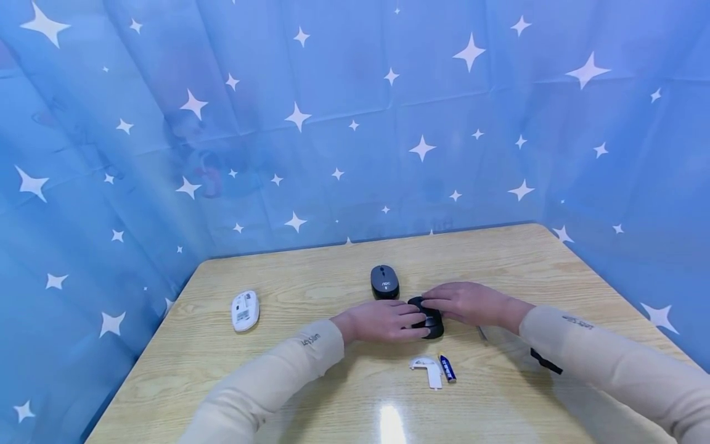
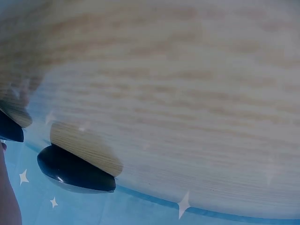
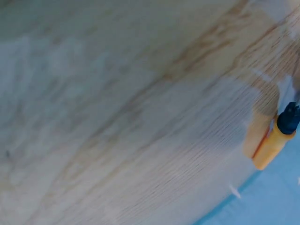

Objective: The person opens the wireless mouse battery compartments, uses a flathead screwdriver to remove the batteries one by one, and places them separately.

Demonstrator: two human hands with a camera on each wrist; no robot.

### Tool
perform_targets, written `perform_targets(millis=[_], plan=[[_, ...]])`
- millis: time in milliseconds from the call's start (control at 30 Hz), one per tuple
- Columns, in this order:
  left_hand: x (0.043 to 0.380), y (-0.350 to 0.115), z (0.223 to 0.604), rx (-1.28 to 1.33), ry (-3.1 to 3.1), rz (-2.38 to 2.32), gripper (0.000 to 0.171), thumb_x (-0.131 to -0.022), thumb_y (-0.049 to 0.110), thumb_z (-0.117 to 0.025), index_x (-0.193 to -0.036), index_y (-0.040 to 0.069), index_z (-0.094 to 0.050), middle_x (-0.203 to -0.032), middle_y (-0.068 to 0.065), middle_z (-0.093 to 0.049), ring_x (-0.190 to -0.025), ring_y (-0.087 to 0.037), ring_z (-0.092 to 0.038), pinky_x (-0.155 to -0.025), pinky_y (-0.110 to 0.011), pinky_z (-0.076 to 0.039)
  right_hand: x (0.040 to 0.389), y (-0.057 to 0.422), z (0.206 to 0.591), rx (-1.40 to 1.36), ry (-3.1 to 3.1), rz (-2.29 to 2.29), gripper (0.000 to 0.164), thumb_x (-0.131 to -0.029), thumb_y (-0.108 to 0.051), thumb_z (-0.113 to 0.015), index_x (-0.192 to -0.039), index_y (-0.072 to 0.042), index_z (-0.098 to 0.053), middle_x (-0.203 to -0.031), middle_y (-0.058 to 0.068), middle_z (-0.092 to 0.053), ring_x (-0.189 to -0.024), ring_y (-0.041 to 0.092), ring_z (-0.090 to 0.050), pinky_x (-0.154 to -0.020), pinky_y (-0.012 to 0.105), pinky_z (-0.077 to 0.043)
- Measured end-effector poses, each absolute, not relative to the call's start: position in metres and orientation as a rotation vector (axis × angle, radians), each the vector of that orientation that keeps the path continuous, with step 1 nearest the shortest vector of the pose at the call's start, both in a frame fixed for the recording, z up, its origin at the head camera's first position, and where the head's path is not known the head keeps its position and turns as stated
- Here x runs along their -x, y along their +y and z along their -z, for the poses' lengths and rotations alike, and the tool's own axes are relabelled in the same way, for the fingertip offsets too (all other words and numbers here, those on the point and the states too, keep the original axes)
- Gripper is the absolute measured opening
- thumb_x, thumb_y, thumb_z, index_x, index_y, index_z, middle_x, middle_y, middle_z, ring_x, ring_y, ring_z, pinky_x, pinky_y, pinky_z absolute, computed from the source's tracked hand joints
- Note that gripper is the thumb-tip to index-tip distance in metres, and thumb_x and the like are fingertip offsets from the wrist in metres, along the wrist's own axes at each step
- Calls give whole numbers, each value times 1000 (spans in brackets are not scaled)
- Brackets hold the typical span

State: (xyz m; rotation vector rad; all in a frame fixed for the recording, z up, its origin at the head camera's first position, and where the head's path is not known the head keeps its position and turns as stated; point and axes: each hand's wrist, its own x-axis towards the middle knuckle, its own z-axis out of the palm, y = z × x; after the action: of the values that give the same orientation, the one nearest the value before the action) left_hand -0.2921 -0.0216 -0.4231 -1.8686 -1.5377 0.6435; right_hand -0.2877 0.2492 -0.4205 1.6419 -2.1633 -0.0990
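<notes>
A black computer mouse [image 1: 433,327] lies between my two hands in the head view. My left hand [image 1: 383,322] holds it from the left, fingers reaching across its side. From the right, my right hand [image 1: 471,303] grips its far right part, and the fingers hide some of it. The left wrist view catches only the end of this mouse [image 2: 10,129] at the left edge, beside a sliver of hand. Nearer me lie a white battery cover [image 1: 434,375] and a blue battery [image 1: 447,368] with a yellow end, side by side.
A dark grey mouse [image 1: 385,281] stands just behind my left hand. Off to the left a white mouse [image 1: 244,310] lies with its labelled underside up. A screwdriver with an orange and black handle [image 3: 273,143] lies below my right forearm. A starry blue curtain [image 1: 355,123] borders the table.
</notes>
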Motion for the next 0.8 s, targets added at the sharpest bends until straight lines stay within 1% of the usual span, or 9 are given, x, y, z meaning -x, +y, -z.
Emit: perform_targets(millis=[167,333,433,600,700,800], plan=[[292,-19,423,1865,-1550,-655,36,-104,10,-39,-139,14,-48,-133,-7,-55,-122,-21,-52,-97,-31,-48,289,249,420,-1660,-2137,146,46,-80,-9,-77,-123,-6,-63,-120,10,-65,-106,24,-64,-88,37,-55],[292,-15,423,1858,-1532,-629,33,-105,10,-37,-134,14,-52,-130,-7,-56,-119,-21,-54,-96,-31,-49,290,249,422,-1669,-2118,188,46,-80,-9,-77,-124,-6,-63,-119,10,-66,-106,22,-64,-89,36,-55],[293,-12,423,1845,-1492,-605,34,-105,10,-33,-131,13,-55,-127,-7,-59,-116,-21,-57,-94,-31,-51,289,249,423,-1665,-2132,197,46,-81,-9,-76,-124,-6,-62,-119,9,-66,-107,22,-64,-89,36,-55],[295,-9,425,1837,-1442,-576,40,-106,7,-23,-126,12,-58,-120,-7,-62,-106,-19,-61,-88,-30,-53,288,249,422,-1653,-2167,196,45,-81,-9,-76,-124,-6,-62,-119,9,-66,-107,22,-64,-89,36,-54],[295,-9,424,1840,-1433,-586,39,-105,5,-24,-126,12,-58,-117,-7,-62,-103,-18,-61,-86,-28,-54,287,249,421,-1653,-2170,194,45,-81,-8,-76,-124,-6,-63,-119,9,-66,-107,22,-64,-89,36,-55],[294,-9,425,1839,-1454,-616,37,-105,5,-27,-127,11,-56,-118,-7,-61,-104,-18,-60,-88,-28,-53,287,249,421,-1657,-2159,181,45,-81,-9,-77,-123,-6,-63,-118,10,-67,-106,22,-64,-89,36,-55]])
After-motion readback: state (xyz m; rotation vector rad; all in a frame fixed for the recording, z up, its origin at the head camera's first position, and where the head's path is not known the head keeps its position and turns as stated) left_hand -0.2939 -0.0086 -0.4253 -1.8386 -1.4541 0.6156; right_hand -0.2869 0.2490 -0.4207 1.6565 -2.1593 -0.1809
